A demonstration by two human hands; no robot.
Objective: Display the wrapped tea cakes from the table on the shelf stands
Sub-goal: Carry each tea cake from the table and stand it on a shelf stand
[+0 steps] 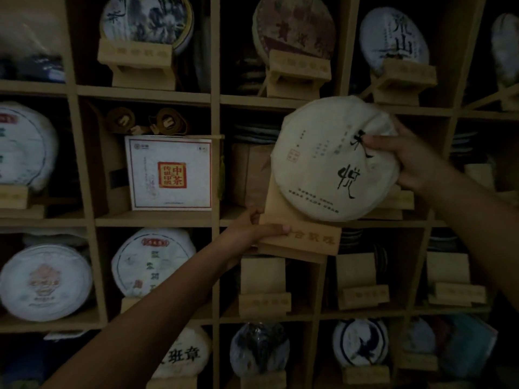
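Observation:
A round tea cake in cream paper with black calligraphy is gripped at its right edge by my right hand. Its lower edge rests against a wooden stand. My left hand grips that stand at its left end and holds it in front of the shelf's middle row, out of its compartment. Below it, three wooden stands sit in their compartments with no cake on them. The table is out of view.
The wooden grid shelf fills the view in dim light. Wrapped cakes stand on stands in many compartments, such as one at top middle and one at lower left. A white square box with a red seal sits left of centre.

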